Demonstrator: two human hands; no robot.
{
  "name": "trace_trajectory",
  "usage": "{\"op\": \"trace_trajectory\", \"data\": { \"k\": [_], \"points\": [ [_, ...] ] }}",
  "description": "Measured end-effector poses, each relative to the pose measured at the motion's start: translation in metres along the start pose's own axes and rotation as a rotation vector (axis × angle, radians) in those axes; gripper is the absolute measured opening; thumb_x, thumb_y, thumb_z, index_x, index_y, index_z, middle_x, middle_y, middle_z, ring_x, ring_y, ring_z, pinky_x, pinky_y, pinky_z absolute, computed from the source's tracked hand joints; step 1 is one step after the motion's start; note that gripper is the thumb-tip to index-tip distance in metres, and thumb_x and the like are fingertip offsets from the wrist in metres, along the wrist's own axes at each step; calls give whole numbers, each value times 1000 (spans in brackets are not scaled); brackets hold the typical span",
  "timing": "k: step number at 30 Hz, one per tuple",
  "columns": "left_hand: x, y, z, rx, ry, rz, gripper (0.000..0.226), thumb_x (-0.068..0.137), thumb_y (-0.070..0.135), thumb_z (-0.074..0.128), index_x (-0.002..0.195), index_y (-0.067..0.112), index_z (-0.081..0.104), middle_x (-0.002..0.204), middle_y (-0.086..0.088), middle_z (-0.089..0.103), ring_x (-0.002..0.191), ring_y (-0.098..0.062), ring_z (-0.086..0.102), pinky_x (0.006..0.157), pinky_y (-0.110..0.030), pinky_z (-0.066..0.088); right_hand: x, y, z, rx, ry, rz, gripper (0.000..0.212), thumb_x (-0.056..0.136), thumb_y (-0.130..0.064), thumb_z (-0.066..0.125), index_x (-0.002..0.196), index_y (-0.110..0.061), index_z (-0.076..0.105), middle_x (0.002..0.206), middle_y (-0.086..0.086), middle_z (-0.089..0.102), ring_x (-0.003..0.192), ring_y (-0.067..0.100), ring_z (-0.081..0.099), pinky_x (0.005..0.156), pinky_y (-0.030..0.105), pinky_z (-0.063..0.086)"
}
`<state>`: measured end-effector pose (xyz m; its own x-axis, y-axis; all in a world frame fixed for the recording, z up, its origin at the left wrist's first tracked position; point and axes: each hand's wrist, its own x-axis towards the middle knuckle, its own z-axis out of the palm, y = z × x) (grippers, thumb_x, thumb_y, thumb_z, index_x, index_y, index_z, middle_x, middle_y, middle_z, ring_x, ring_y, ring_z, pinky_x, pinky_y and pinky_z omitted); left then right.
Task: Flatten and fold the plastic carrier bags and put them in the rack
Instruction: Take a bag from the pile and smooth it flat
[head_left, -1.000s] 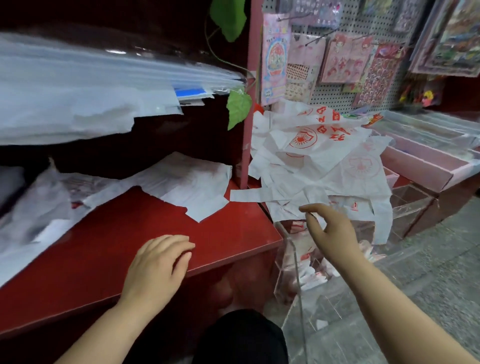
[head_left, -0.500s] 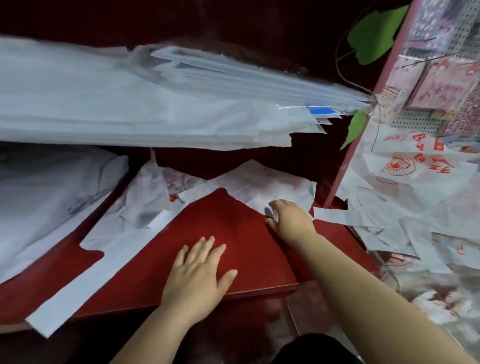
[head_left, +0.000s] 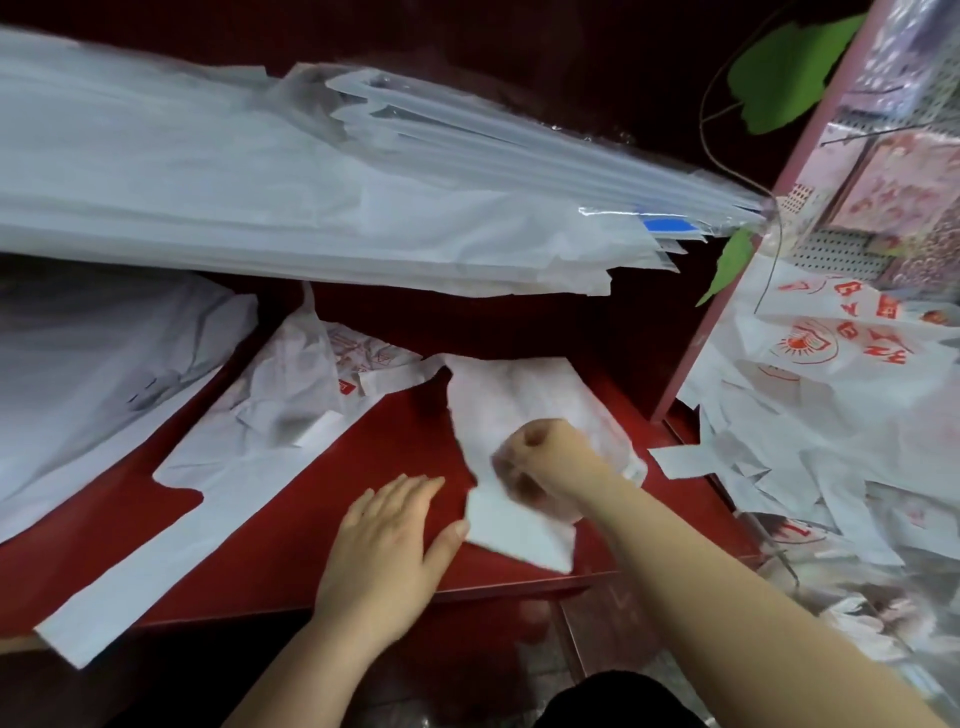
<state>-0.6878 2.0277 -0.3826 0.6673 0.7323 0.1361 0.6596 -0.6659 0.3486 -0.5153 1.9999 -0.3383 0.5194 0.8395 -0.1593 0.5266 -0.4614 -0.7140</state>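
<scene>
A white carrier bag (head_left: 524, 400) lies on the red shelf (head_left: 291, 540). My right hand (head_left: 545, 457) grips its near part with curled fingers, and a loose corner of the bag (head_left: 514, 530) hangs over below the fist. My left hand (head_left: 389, 540) lies flat on the shelf with fingers straight, its thumb touching that corner. A second white bag (head_left: 249, 447) with red print lies crumpled to the left, its long handle (head_left: 119, 597) reaching past the front edge.
A thick stack of clear and white plastic sheets (head_left: 311, 176) sits on the shelf above. To the right of the red upright (head_left: 737, 270) lies a heap of white bags with red print (head_left: 841, 384). More pale plastic (head_left: 78, 374) lies at far left.
My right hand has closed on the bag's near edge and pulled it toward me. My left hand stays flat on the shelf, its thumb now at the bag's corner. The view has moved closer.
</scene>
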Motion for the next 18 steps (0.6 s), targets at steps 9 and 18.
{"op": "trace_trajectory", "data": {
  "k": [9, 18],
  "points": [
    [-5, 6, -5, -75, -73, -17, 110, 47, 85, 11, 143, 34, 21, 152, 13, 16, 141, -6, 6, 113, -28, -3, -37, 37, -37, -429, 149, -232, 30, 94, -18, 47, 122, -14, 57, 124, 2, 59, 114, 19, 52, 88, 21, 36],
    [-24, 24, 5, -89, 126, 172, 74, 69, 76, 29, 110, 24, 64, 118, 7, 58, 113, -14, 51, 108, -29, 24, -72, 76, -42, 79, 135, -310, 59, 79, -33, 69, 130, -23, 41, 135, -10, 39, 120, 0, 36, 93, 4, 28]
  ]
}}
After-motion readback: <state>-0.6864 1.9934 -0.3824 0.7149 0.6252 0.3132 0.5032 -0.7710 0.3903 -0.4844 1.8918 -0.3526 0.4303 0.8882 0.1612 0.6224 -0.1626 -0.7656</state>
